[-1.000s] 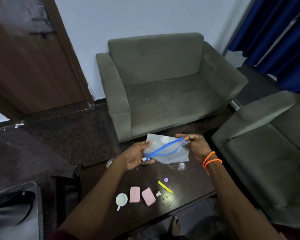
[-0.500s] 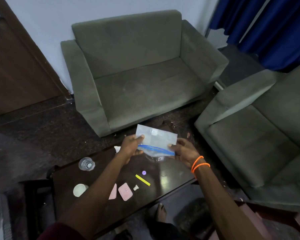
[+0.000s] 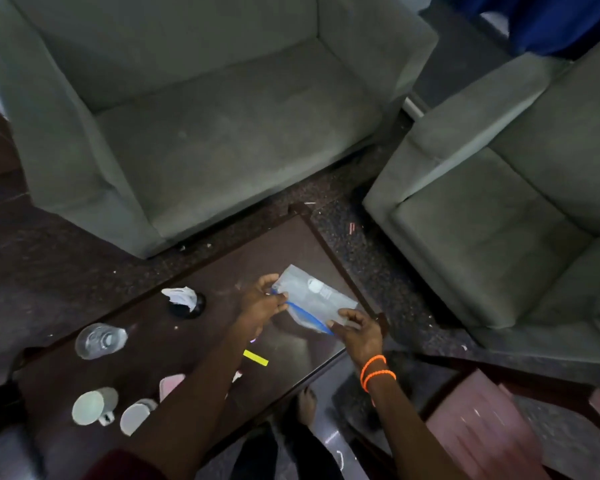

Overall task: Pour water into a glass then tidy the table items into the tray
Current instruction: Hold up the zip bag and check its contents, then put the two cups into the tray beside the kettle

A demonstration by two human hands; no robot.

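Brightness: dim indoor light, colours muted.
Glare: soft pale reflection on the glossy dark table (image 3: 291, 344) at lower centre.
Blur: motion smear at the lower right; cups (image 3: 94, 407) at lower left are soft.
Distortion: wide-angle bending of the sofas (image 3: 201, 133) toward the frame edges.

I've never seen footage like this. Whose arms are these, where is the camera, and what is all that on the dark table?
There is no machine here: a person wears a camera on the head, looking down at their own arms. Both hands, the left hand and the right hand, hold a clear zip bag with a blue seal over the dark table. On the table lie a glass on its side, two white cups, a yellow strip, a pink item and crumpled paper. Grey sofas stand behind.
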